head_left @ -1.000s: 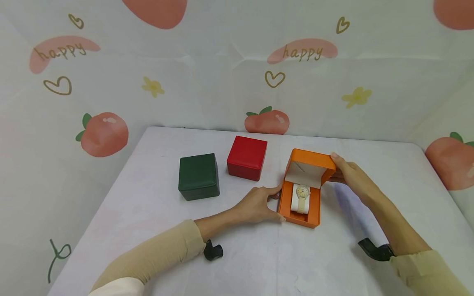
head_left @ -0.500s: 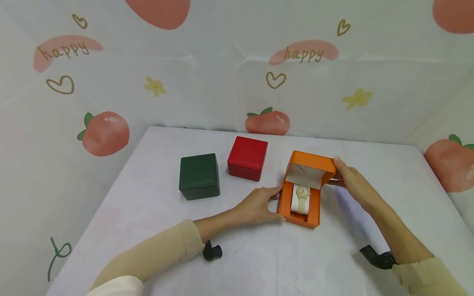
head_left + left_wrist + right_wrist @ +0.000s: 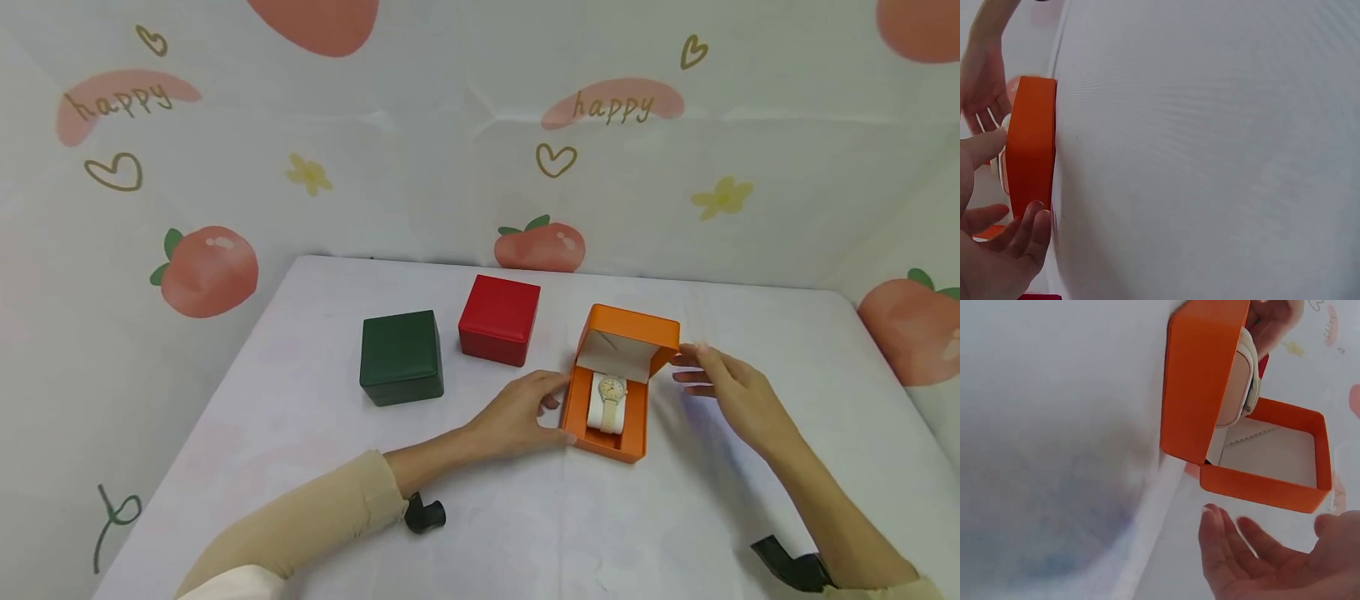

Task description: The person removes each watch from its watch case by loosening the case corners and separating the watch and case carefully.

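An orange watch box (image 3: pixel 630 327) stands on the table with its lid raised, white inside. In it a cream-strapped wristwatch (image 3: pixel 611 390) sits round a white cushion. My left hand (image 3: pixel 513 418) holds the box's left side, thumb at the near corner and fingers along the wall. The left wrist view shows its fingertips (image 3: pixel 1040 215) against the orange box wall (image 3: pixel 1032 144). My right hand (image 3: pixel 742 400) is just right of the lid, its fingers loosely extended and holding nothing. In the right wrist view a gap shows between those fingers (image 3: pixel 1213 531) and the lid (image 3: pixel 1266 487).
A closed red box (image 3: pixel 500 317) and a closed green box (image 3: pixel 402 357) stand to the left of the orange one. The white-covered table (image 3: pixel 465 533) meets a printed backdrop (image 3: pixel 420 167) at its far edge. Black wrist mounts (image 3: pixel 425 514) show below both forearms.
My right hand has let go of the lid's right corner and drawn back to the right and nearer me. The lid stays raised. My left hand keeps its place on the box.
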A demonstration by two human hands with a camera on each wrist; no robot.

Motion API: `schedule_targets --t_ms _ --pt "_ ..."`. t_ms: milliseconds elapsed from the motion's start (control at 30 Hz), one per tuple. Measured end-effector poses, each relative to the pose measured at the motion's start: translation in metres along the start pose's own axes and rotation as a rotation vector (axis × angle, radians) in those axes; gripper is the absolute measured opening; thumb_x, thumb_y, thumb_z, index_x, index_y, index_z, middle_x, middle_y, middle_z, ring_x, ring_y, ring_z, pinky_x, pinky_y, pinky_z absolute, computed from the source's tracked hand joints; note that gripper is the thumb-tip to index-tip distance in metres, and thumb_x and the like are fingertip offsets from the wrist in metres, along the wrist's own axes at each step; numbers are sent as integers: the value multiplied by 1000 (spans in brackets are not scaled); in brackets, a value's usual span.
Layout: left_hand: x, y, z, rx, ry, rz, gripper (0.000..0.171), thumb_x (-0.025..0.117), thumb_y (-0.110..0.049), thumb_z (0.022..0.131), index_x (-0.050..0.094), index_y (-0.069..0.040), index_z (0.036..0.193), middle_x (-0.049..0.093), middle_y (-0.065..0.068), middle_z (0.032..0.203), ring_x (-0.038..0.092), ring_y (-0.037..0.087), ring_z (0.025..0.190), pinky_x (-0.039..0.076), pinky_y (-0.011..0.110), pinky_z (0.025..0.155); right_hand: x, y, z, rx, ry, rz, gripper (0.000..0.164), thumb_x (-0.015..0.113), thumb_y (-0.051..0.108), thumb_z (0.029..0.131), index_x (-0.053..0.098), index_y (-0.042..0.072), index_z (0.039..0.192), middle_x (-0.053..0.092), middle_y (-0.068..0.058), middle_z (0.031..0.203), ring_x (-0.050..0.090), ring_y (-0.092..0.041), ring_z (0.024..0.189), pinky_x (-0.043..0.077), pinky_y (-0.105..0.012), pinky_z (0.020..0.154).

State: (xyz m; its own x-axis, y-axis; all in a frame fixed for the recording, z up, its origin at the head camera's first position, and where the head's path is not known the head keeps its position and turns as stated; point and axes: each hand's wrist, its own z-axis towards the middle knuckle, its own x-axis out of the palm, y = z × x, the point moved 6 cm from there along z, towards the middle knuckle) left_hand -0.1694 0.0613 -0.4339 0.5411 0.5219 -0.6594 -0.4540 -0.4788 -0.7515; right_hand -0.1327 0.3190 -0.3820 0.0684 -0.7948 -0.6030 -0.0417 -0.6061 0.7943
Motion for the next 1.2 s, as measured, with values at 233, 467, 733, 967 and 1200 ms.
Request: schedule_targets --t_ms 233,467,733,967,1200 --pt "-5 -9 1 91 -51 43 70 83 -27 82 53 -9 142 52 3 135 61 7 90 47 12 76 1 -3 -23 33 -61 -149 37 51 41 103 67 12 122 72 -9 113 68 -8 94 47 -9 75" --pt "-5 -11 8 100 -38 -9 69 83 -24 83 53 -9 143 49 4 142 62 10 83 51 16 75 14 5 -34 -79 -90 -136 21 64 30 98 69 20 116 72 -4 112 70 -11 90 51 -16 74" --pt "-2 -14 16 116 -25 44 73 82 -27 83 48 -13 147 45 5 150 60 7 78 47 12 73 29 13 -29 -260 -82 -93 34 76 4 86 67 8 119 72 -8 111 69 -7 86 55 -18 74" --pt "0 -14 24 149 -12 110 70 81 -31 84 51 -13 144 54 2 137 56 6 86 47 16 81 45 18 -22 -325 -41 -99 46 81 1 80 65 2 123 71 -6 97 70 -15 82 58 -27 70" --pt "2 -16 30 183 11 146 71 82 -30 83 51 -12 144 52 0 142 47 12 130 38 24 108 52 21 -15 -309 -24 -186 53 85 10 79 63 0 125 67 -3 97 70 -19 82 58 -26 69"
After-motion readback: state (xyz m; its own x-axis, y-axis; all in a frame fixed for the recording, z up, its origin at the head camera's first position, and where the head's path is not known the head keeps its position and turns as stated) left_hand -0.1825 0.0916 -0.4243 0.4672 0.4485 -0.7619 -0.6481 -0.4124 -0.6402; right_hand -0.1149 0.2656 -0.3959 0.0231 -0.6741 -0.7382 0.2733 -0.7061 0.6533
